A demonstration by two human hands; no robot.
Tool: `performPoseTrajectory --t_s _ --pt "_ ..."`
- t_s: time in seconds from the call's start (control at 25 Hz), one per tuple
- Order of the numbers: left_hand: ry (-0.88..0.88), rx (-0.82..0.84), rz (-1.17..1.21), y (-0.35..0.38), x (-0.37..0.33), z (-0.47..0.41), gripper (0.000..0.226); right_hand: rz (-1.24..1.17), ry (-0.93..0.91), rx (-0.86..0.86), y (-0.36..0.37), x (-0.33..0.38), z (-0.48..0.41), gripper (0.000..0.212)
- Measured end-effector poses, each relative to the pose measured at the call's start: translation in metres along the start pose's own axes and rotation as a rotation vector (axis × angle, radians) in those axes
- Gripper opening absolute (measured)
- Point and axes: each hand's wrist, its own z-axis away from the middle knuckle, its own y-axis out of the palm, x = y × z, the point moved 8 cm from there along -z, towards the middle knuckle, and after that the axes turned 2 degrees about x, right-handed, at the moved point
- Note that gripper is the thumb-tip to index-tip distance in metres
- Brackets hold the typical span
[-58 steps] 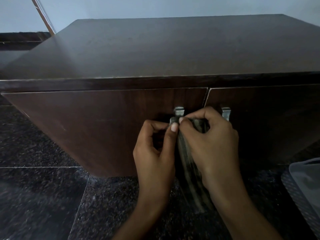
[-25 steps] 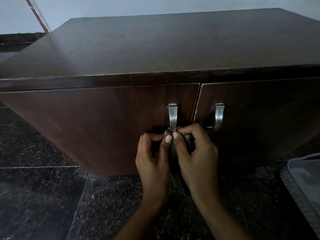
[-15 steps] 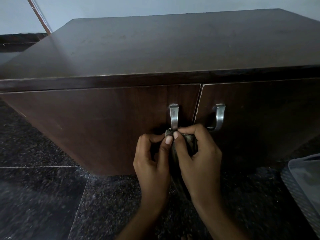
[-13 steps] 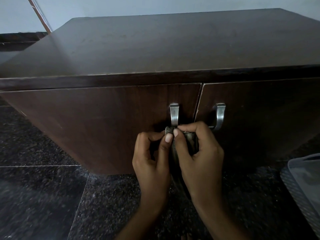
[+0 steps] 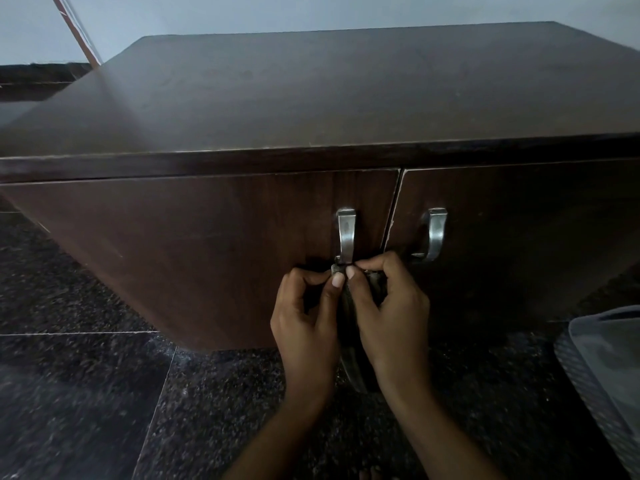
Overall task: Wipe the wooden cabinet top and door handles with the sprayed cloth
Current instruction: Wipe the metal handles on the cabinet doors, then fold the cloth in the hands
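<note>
Both hands are closed on a dark cloth (image 5: 347, 306), pinched between thumb and fingertips. Left hand (image 5: 306, 322) and right hand (image 5: 391, 310) are pressed side by side, thumbs nearly touching. Cloth is bunched at the bottom end of the left door handle (image 5: 346, 235), directly above the thumbs; its tail is hung down between the wrists. Right door handle (image 5: 434, 233) is left bare, just above the right hand's knuckles. Cabinet top (image 5: 346, 91) is seen well beyond both hands.
</note>
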Motion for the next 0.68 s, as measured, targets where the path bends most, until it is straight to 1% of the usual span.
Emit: performPoseTrajectory --t_s 0.12,0.16,0.2,0.24,0.28,0.32,0.36,0.44,0.48,0.52,0.6,0.68 --pt "-0.082 0.032 0.019 0.002 0.007 0.012 0.008 0.016 0.049 0.045 -0.008 -0.004 0.013 0.007" --pt "-0.111 0.049 0.048 0.001 0.006 0.018 0.008 0.007 0.075 0.084 -0.012 -0.005 0.02 0.014" --pt "-0.136 0.074 0.083 0.001 0.004 0.025 0.009 -0.022 0.119 0.132 -0.017 -0.008 0.028 0.025" --pt "-0.155 0.104 0.114 0.001 0.002 0.03 0.01 -0.071 0.189 0.179 -0.022 -0.013 0.035 0.038" --pt "-0.172 0.134 0.136 0.002 0.0 0.035 0.01 -0.13 0.281 0.224 -0.026 -0.021 0.042 0.046" --pt "-0.186 0.158 0.155 0.003 -0.003 0.04 0.01 -0.195 0.367 0.269 -0.03 -0.029 0.049 0.046" --pt "-0.199 0.179 0.178 0.005 -0.007 0.043 0.01 -0.25 0.434 0.319 -0.033 -0.034 0.055 0.037" --pt "-0.228 0.217 0.225 0.012 -0.019 0.048 0.008 -0.303 0.489 0.391 -0.042 -0.035 0.063 0.017" --pt "-0.248 0.236 0.246 0.018 -0.024 0.051 0.006 -0.293 0.488 0.399 -0.049 -0.035 0.066 0.016" --pt "-0.279 0.26 0.268 0.025 -0.029 0.055 0.006 -0.278 0.48 0.382 -0.058 -0.036 0.066 0.02" --pt "-0.372 0.339 0.329 0.044 -0.034 0.065 0.011 -0.286 0.505 0.278 -0.083 -0.041 0.066 0.027" --pt "-0.433 0.491 0.345 0.07 -0.037 0.077 0.017 -0.339 0.557 0.15 -0.108 -0.044 0.068 0.022"
